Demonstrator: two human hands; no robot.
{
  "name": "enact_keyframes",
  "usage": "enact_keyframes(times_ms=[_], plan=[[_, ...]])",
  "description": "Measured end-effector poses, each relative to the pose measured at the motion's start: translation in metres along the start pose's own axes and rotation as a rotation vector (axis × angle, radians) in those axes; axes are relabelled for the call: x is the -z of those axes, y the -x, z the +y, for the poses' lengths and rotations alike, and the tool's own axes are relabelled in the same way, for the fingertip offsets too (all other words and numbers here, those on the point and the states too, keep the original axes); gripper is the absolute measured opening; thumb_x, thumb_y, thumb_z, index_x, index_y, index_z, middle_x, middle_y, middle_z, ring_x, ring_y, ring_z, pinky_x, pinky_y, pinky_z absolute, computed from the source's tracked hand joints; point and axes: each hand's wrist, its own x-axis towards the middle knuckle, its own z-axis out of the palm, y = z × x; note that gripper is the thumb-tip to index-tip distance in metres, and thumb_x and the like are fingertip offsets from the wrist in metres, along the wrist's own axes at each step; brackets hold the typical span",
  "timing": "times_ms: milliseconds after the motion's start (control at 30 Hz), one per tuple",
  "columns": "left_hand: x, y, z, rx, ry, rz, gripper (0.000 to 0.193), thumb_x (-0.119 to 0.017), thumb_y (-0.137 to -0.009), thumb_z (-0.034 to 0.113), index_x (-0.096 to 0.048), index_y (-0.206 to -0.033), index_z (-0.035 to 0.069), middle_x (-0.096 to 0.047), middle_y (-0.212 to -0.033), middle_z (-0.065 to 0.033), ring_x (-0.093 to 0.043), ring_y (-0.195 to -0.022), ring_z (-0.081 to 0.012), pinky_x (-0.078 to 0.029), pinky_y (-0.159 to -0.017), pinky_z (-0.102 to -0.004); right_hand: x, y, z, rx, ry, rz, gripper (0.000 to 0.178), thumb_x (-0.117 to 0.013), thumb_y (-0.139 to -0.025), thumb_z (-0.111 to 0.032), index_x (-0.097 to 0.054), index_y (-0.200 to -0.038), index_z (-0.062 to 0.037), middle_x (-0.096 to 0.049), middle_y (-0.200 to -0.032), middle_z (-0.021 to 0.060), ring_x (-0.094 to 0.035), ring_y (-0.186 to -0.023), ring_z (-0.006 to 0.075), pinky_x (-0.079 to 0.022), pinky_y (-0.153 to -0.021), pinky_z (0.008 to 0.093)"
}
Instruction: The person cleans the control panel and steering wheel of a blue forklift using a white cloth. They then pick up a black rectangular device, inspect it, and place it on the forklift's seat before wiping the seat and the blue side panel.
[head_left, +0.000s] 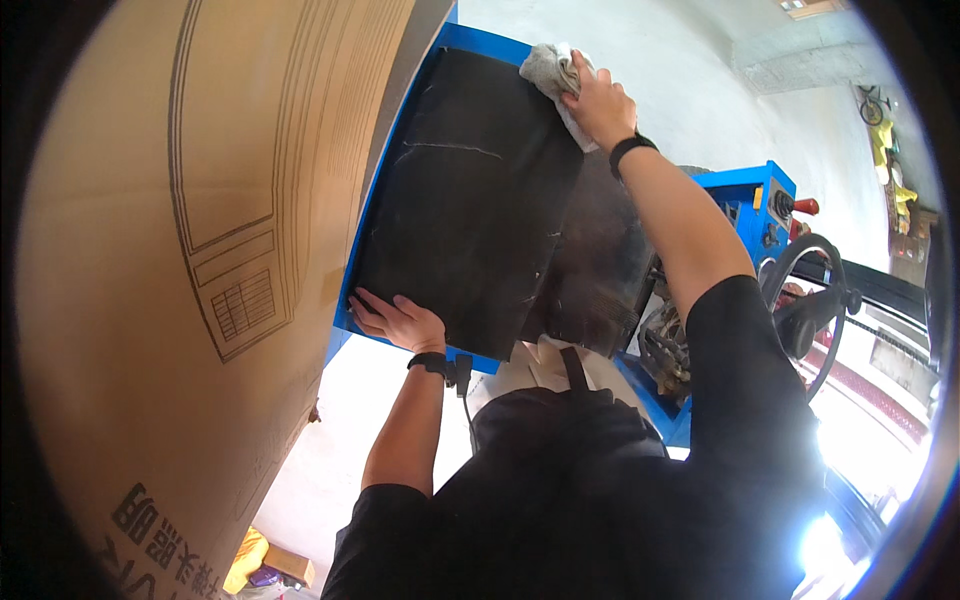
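Clock positions are read from the centre of the black panel (465, 210), with 12 at the top of the view. The panel lies in the middle of the view, bordered by a blue frame (488, 44), and bears pale scuff lines. The right hand (604, 108), at 2 o'clock, is partly closed, with fingers and thumb gripping a bunched grey cloth (552, 72). The cloth rests at the panel's 1 o'clock corner. The left hand (402, 324), at 7 o'clock, is open with fingers spread; it holds nothing and rests on the panel's near edge. A large cardboard box (235, 190) stands at 9 o'clock. A red-knobbed lever (806, 206) is at 3 o'clock, and a black steering wheel (803, 318) at 4 o'clock
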Motion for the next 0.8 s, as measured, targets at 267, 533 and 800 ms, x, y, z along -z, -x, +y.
enact_keyframes(times_ms=[267, 533, 800], plan=[[-0.004, 0.004, -0.001, -0.027, 0.048, 0.080, 0.070, -0.023, -0.104, 0.046, -0.038, -0.159, 0.004, -0.029, -0.165, -0.0205, -0.025, -0.150, -0.0411, -0.025, -0.122, -0.0605, -0.010, -0.018, -0.098, 0.217, -0.040, 0.142, 0.065, -0.076, -0.088, -0.033, -0.047, -0.146, -0.0301, -0.064, -0.113, 0.0141, -0.068, -0.101, 0.0367, -0.059, -0.078, 0.0494], [-0.006, 0.003, -0.007, -0.071, 0.110, 0.129, 0.069, -0.032, -0.104, 0.047, -0.040, -0.156, 0.002, -0.030, -0.163, -0.0232, -0.025, -0.149, -0.0427, -0.022, -0.123, -0.0592, -0.007, 0.150, -0.191, 0.856, -0.115, -0.126, 0.055, -0.062, -0.093, -0.022, -0.051, -0.147, -0.0290, -0.062, -0.119, 0.0141, -0.072, -0.095, 0.0317, -0.062, -0.068, 0.0444], [0.001, 0.002, 0.001, -0.086, 0.115, 0.125, 0.071, -0.045, -0.096, 0.033, -0.035, -0.154, -0.006, -0.032, -0.161, -0.0267, -0.027, -0.146, -0.0475, -0.023, -0.120, -0.0623, -0.010, 0.128, -0.199, 1.181, -0.051, -0.170, 0.064, -0.066, -0.089, -0.023, -0.050, -0.149, -0.0370, -0.061, -0.121, 0.0141, -0.067, -0.099, 0.0348, -0.060, -0.074, 0.0445]])
